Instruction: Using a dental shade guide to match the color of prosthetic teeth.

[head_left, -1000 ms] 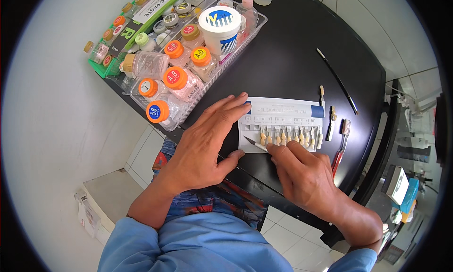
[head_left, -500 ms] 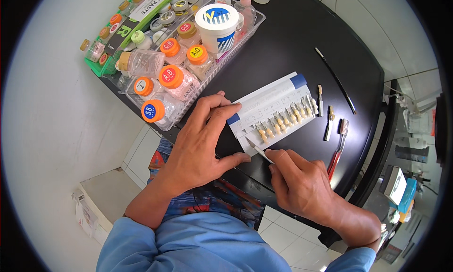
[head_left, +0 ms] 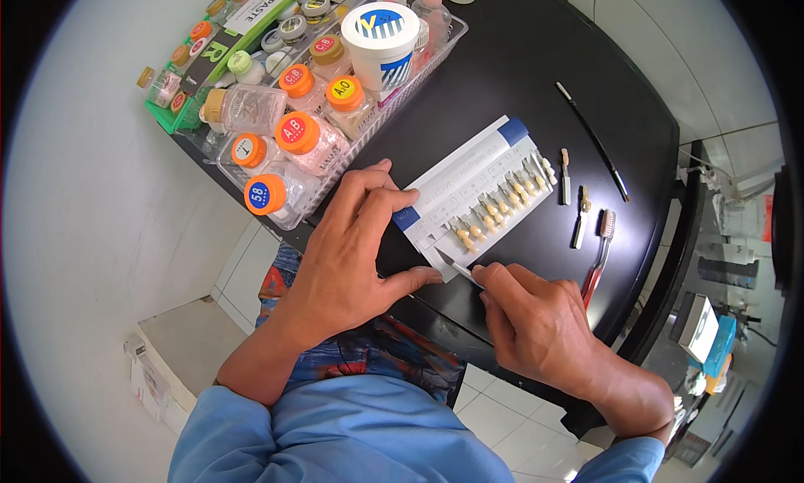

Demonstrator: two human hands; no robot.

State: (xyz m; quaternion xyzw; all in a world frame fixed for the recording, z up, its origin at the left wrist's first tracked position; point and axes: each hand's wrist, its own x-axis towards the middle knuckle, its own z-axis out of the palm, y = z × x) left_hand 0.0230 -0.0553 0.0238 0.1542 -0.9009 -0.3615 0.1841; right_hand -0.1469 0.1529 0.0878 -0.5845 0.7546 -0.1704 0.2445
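A white, blue-cornered dental shade guide (head_left: pixel 435 200) lies slanted on the black table, with a row of tooth-coloured tabs (head_left: pixel 512 197) along its near half. My left hand (head_left: pixel 356 240) grips its left end, index finger by the blue corner and thumb at the lower corner. Between the thumb and bent fingers of my right hand (head_left: pixel 536 320) is a slim, pointed knife-like tool (head_left: pixel 459 269). Its tip rests over the guide's lower left part, left of the tabs. My fingers hide its handle.
Two loose tooth tabs (head_left: pixel 565 177) (head_left: pixel 580 219), a thin black brush (head_left: pixel 590 140) and a red toothbrush (head_left: pixel 598 261) lie right of the guide. A clear plastic basket (head_left: pixel 314 207) with several lidded jars and a white tub (head_left: pixel 381 52) stands at the back left.
The shade guide has turned slightly, its far edge shifting left and up. Both hands keep nearly the same pose, and the pointed tool stays at the guide's lower left.
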